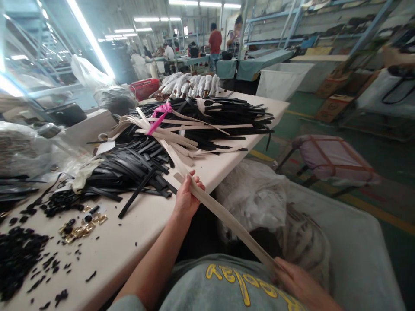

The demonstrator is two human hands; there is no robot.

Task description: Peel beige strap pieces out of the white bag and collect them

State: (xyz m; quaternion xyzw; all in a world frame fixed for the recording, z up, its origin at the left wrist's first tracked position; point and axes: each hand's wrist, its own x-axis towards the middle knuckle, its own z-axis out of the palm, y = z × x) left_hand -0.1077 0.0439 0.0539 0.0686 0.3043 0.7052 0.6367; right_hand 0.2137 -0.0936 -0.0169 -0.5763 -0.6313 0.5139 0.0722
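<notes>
A long beige strap (231, 218) runs slantwise in front of my body, held at both ends of its visible span. My left hand (189, 195) is closed around it by the table edge, fingers wrapped over the strap. Lower right, my right hand (293, 278) grips the strap's other part near my shirt; its fingertips are partly hidden. Beyond my left hand lies a bundle of beige straps (181, 140) tied with a pink ribbon (158, 116). Piles of black straps (136, 166) lie beside and behind it.
Gold metal fittings (82, 226) and small black pieces (21, 257) lie scattered on the pale table (129, 263). White-wrapped bundles (191, 84) sit at the far end. A plastic-covered bag (253, 194), a padded stool (333, 157) and a white bin (283, 80) stand right. People work further back.
</notes>
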